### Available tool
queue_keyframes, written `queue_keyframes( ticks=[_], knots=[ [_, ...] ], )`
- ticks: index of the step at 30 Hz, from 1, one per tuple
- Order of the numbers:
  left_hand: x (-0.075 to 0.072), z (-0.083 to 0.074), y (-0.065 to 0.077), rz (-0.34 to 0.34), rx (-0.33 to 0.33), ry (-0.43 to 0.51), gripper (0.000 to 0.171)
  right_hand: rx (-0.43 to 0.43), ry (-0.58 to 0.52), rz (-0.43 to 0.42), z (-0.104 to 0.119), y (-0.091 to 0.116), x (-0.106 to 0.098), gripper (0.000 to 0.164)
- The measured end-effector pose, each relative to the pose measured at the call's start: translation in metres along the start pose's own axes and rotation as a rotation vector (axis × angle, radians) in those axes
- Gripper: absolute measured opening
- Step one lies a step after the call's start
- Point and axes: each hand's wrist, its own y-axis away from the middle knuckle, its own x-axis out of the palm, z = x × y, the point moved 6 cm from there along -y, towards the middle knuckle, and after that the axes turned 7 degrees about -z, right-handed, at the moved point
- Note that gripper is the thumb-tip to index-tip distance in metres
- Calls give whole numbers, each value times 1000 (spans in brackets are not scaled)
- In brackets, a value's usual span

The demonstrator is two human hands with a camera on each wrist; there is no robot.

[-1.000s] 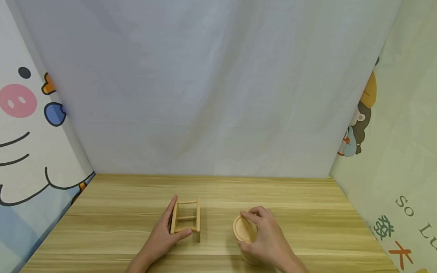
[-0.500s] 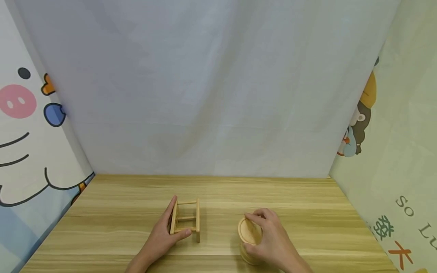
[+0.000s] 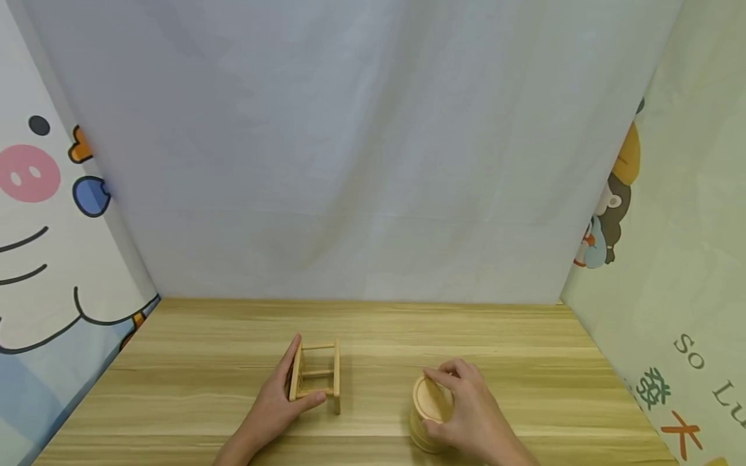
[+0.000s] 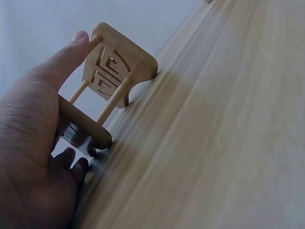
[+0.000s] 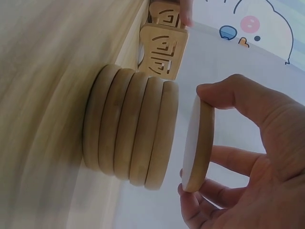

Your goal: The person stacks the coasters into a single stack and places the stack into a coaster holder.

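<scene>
My left hand [image 3: 270, 409] holds a small wooden coaster rack [image 3: 337, 378] on the table, its fingers along the left panel and its thumb across the near rod. In the left wrist view, the rack's cut-out end panel [image 4: 116, 62] and round rods show. My right hand [image 3: 474, 417] pinches a round wooden coaster [image 3: 430, 400] by its edge, thumb and fingers on opposite sides. Under it stands a stack of several coasters [image 3: 421, 439]. A gap separates the held coaster [image 5: 204, 143], with its pale underside, from the stack [image 5: 128, 126] in the right wrist view.
The wood-grain table [image 3: 373, 323] runs back to a pale hanging cloth [image 3: 350, 162]. Side cloths with cartoon prints stand at the left [image 3: 35, 259] and right [image 3: 670, 259]. Bare tabletop lies between the rack and the stack.
My right hand has moved slightly right and back toward the viewer's right with the coaster, bringing it more squarely over the stack. My left hand and the rack have stayed in place.
</scene>
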Motion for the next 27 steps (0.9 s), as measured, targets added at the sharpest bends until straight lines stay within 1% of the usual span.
queue_keyframes(
  ticks=[4, 8, 14, 19, 23, 27],
  knots=[
    [0, 0, 1, 1, -1, 2, 116, 18, 10, 16, -4, 1, -1, 74],
    [0, -1, 1, 0, -2, -1, 116, 16, 13, 21, -5, 2, -3, 76],
    [0, 2, 1, 0, -16, -5, 117, 25, 12, 43, -7, 4, -2, 75],
    [1, 3, 2, 7, -37, 12, 117, 0, 18, 65, -8, 6, 1, 72],
    [1, 1, 1, 9, -24, 7, 117, 9, 14, 91, -9, 8, 2, 72],
    [1, -1, 1, 8, -19, 0, 116, 4, 18, 97, -10, 8, 2, 71]
  ],
)
